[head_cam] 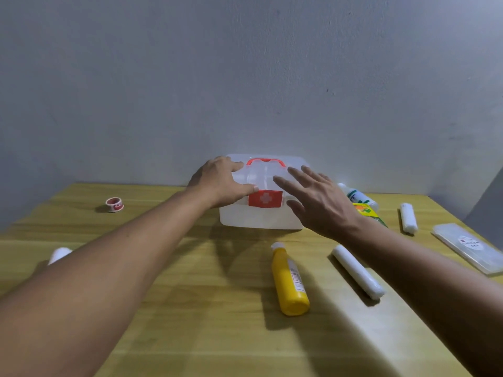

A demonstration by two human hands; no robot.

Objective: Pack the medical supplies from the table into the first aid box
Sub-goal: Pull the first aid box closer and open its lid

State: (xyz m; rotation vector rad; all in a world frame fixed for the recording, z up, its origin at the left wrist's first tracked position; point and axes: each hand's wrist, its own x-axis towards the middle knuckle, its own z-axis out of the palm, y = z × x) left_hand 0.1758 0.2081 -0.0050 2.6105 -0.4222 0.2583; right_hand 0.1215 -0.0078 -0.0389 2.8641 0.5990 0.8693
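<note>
A translucent white first aid box with a red handle and a red cross latch stands closed at the back middle of the wooden table. My left hand rests on the box's left top, thumb near the latch. Just right of the latch, my right hand hovers with its fingers spread, holding nothing. On the table lie a yellow bottle, a long white gauze roll, a short white roll, a white bottle, a green-yellow packet, a clear flat pack, a tape roll and a white item.
A grey wall rises right behind the box. The table's right edge runs diagonally near the clear flat pack.
</note>
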